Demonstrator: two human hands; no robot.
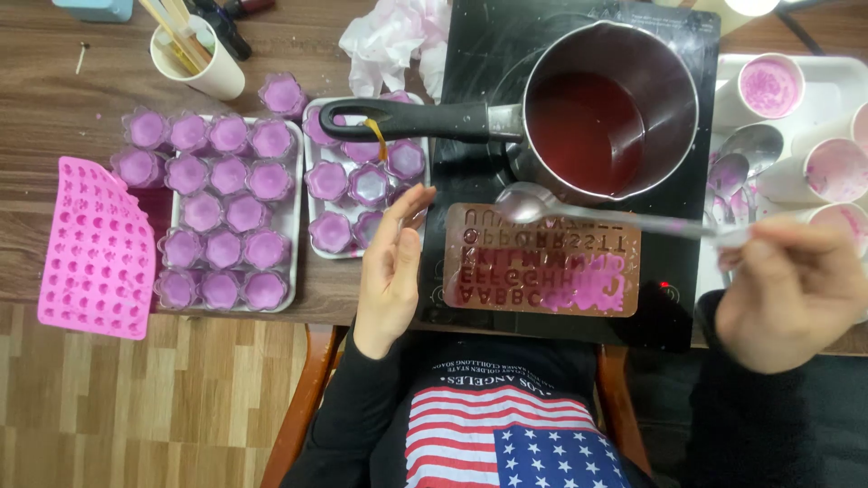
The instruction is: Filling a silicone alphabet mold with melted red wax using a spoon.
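Note:
My right hand (791,294) grips the handle end of a long metal spoon (579,210), whose bowl hovers over the top left of a brown letter-shaped silicone mould (542,262). Part of the mould holds purple liquid near its lower right. My left hand (391,271) is open, palm facing right, just left of the mould and touching nothing. Behind the mould a dark saucepan (615,108) with red-purple liquid sits on a black induction hob (470,54), its black handle pointing left.
Two white trays (291,217) of several small purple-filled cups lie at the left, beside a pink silicone mould (95,248) overhanging the table edge. A paper cup of sticks (194,54), crumpled tissue (393,41), and stained paper cups with spoons (814,136) at the right.

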